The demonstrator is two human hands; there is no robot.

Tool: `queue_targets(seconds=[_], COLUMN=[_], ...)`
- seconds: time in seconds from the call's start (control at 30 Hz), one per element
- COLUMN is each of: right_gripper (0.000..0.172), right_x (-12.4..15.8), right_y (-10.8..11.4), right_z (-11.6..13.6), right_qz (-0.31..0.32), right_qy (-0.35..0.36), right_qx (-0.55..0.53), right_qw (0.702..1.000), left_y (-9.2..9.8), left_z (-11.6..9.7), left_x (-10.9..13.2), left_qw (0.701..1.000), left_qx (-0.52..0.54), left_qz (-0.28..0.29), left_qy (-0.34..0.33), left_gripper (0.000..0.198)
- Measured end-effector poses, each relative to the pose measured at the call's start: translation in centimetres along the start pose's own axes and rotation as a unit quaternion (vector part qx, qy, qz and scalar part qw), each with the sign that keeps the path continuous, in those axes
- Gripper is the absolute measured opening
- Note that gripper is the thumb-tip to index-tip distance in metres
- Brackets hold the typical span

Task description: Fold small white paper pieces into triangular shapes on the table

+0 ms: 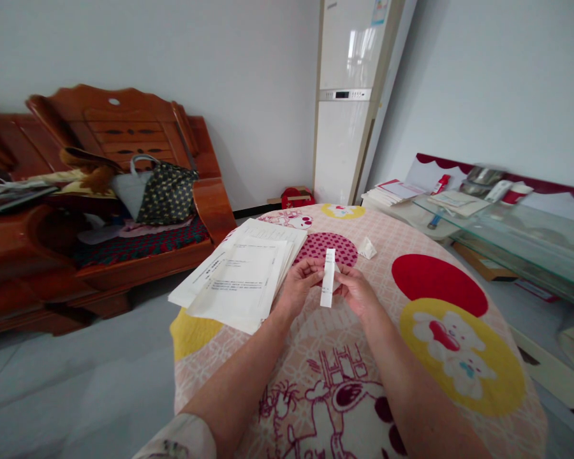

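A narrow folded strip of white paper (328, 280) stands lengthwise between my two hands, above the middle of the table. My left hand (303, 280) pinches its left edge with thumb and fingers. On the opposite edge, my right hand (356, 290) grips it the same way. Faint printed marks show on the strip. To the left of my hands lies a stack of printed paper sheets (239, 280), partly fanned out. Beyond my right hand sits a small folded white paper piece (367, 248).
A patterned cloth covers the round table (440, 350). At left is a wooden sofa (119, 127) with bags (167, 191) on it. A glass-topped stand (521, 236) at right carries papers, metal bowls and a cup. Behind stands a tall white air conditioner (342, 140).
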State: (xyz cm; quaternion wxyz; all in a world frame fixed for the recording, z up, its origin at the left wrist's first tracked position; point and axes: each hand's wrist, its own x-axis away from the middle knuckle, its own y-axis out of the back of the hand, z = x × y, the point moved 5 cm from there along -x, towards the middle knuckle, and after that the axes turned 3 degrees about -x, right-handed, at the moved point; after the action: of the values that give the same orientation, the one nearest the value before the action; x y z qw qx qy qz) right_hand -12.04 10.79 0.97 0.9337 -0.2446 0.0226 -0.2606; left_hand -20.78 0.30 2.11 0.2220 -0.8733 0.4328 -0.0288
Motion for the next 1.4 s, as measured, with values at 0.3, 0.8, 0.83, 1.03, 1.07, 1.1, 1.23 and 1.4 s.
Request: queue_targets(seconds=[0.3,0.8,0.83,1.03,1.07,1.1,1.23,1.4], right_gripper=[0.032,0.022,0.022,0.033,0.034,0.033,0.032,0.033], right_x=[0.1,0.3,0.4,2.1,2.3,2.3,2.1,1.6], right_y=[-0.3,-1.0,-1.1,-3.6,-3.9,-4.2,-3.6,-2.9], right_z=[-0.3,1.7,2.1,4.4,4.5,4.6,4.8,4.2], right_qz=[0.026,-0.043,-0.050,-0.048,-0.029,-0.006,0.033,0.061], right_qy=[-0.015,0.143,0.179,0.316,0.307,0.289,0.199,0.128], right_qx=[-0.030,0.194,0.245,0.437,0.441,0.435,0.319,0.249], right_qw=[0.999,0.970,0.952,0.841,0.843,0.853,0.926,0.958], left_y=[-0.5,1.2,1.4,1.5,1.5,1.6,1.6,0.9], left_z=[0.3,-1.9,-2.3,-2.6,-2.5,-2.5,-2.5,-2.1], left_x=[0.1,-0.3,-0.2,-0.1,-0.1,-0.2,-0.3,0.1], left_qw=[0.997,0.976,0.969,0.979,0.984,0.988,0.995,0.991], left_qx=[0.063,-0.183,-0.209,-0.178,-0.158,-0.140,-0.090,-0.108], left_qz=[0.025,-0.059,-0.070,-0.053,-0.045,-0.036,0.012,0.078], left_qy=[0.031,-0.098,-0.115,-0.078,-0.070,-0.062,-0.028,0.015], left_gripper=[0.035,0.008,0.007,0.011,0.013,0.014,0.018,0.022])
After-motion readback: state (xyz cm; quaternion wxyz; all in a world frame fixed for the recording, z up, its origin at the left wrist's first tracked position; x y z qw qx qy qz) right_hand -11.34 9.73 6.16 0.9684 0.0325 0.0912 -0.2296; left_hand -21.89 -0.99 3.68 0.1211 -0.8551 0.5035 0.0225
